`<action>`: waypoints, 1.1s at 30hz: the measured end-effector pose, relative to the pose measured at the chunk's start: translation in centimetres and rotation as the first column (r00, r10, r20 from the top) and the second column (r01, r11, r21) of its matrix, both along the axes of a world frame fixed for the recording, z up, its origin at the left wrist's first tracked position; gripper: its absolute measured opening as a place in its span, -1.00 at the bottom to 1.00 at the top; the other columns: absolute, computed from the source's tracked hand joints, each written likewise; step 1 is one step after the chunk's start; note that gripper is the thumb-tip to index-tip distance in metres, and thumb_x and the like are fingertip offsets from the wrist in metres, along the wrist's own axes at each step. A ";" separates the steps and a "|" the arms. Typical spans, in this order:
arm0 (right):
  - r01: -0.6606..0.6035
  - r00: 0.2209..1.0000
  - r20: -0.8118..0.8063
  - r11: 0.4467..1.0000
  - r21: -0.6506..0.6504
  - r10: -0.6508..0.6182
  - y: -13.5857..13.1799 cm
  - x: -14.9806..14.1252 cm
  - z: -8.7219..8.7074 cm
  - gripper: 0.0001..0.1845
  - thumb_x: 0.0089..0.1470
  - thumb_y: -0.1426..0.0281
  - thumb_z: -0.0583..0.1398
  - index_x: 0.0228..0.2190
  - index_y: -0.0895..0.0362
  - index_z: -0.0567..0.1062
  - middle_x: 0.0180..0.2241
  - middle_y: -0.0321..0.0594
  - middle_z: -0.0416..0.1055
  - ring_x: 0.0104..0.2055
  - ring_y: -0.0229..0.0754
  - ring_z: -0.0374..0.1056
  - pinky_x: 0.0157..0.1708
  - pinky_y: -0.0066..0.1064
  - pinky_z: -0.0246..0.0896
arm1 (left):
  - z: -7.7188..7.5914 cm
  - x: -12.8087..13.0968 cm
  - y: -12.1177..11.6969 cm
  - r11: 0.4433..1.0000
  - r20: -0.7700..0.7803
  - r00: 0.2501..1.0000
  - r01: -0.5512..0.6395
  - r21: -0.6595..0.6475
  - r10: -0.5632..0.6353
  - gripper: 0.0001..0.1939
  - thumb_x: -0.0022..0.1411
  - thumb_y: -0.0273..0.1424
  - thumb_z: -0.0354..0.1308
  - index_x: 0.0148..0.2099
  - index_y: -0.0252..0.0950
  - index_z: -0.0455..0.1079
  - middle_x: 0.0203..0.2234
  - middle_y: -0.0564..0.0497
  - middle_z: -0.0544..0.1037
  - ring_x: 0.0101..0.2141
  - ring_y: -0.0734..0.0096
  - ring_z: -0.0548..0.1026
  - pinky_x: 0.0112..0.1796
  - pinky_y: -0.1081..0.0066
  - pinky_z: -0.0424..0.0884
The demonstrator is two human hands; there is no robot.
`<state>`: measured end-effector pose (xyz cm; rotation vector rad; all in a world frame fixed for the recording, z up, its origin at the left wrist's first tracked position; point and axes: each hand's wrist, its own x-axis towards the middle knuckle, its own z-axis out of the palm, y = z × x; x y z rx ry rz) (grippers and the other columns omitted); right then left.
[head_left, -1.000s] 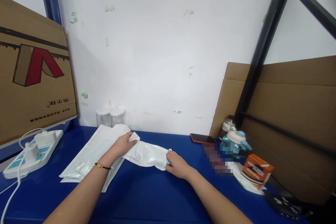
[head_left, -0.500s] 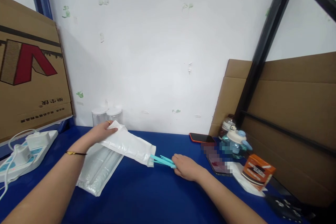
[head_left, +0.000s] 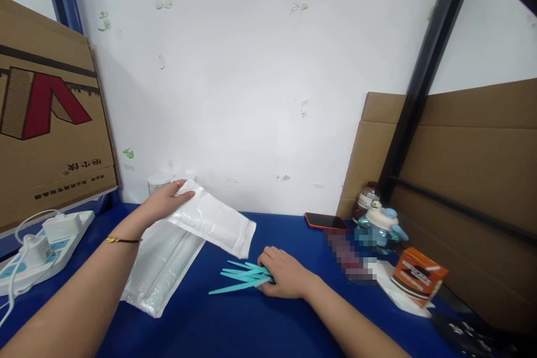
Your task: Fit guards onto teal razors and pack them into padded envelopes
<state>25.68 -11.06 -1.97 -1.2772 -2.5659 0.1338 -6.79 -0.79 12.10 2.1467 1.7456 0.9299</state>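
My left hand (head_left: 168,200) is closed on the upper left end of a white plastic pouch (head_left: 216,221), which slants down to the right above the table. My right hand (head_left: 285,273) is wrapped round one end of several thin turquoise strips (head_left: 241,278). They fan out to the left with pointed tips, low over the blue table (head_left: 218,327); their held ends are hidden in the fingers, and I cannot make out their kind. Beneath the pouch lies a larger white padded bag (head_left: 161,268). The strips are apart from the pouch's lower end.
A white power strip (head_left: 69,246) with plugs and cables sits at left. Lidded clear jars (head_left: 158,182) stand by the wall. At right are a phone (head_left: 325,220), a brown bottle (head_left: 366,201), a teal water bottle (head_left: 381,226) and an orange box (head_left: 419,277) on tissue.
The turquoise strips have come out of the pouch's mouth and now fan out in my right hand, which has moved slightly down and left. My left hand still holds the pouch.
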 end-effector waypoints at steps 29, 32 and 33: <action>0.105 0.259 -0.899 0.936 -0.337 -0.353 2.5 2.9 -0.7 -0.71 -0.19 0.37 0.24 -0.32 0.18 0.48 -0.55 -0.38 0.16 -0.51 -0.33 0.07 -0.48 -0.49 0.02 | -3.8 8.5 -1.3 0.970 0.278 0.932 0.197 0.144 -0.231 -0.46 0.08 -0.04 0.03 -0.01 -0.31 0.33 -0.11 -0.09 0.47 -0.08 0.15 0.40 -0.08 0.34 0.32; 0.246 0.340 -0.870 0.927 -0.284 -0.356 2.6 3.4 -0.6 -0.73 -0.24 0.41 0.24 -0.36 0.17 0.51 -0.50 -0.35 0.15 -0.49 -0.32 0.05 -0.48 -0.50 0.00 | -4.3 9.7 -1.2 0.967 0.350 0.904 0.204 0.149 -0.245 -0.47 0.07 -0.05 0.07 -0.02 -0.31 0.34 -0.13 -0.10 0.49 -0.10 0.16 0.41 -0.08 0.33 0.31; 0.282 0.372 -0.852 0.920 -0.274 -0.368 2.6 3.5 -0.6 -0.76 -0.24 0.41 0.23 -0.39 0.17 0.52 -0.51 -0.36 0.13 -0.49 -0.31 0.03 -0.49 -0.50 -0.02 | -4.2 10.0 -1.3 0.960 0.369 0.888 0.233 0.154 -0.274 -0.50 0.07 -0.06 0.07 -0.05 -0.30 0.35 -0.17 -0.08 0.50 -0.14 0.18 0.43 -0.10 0.33 0.33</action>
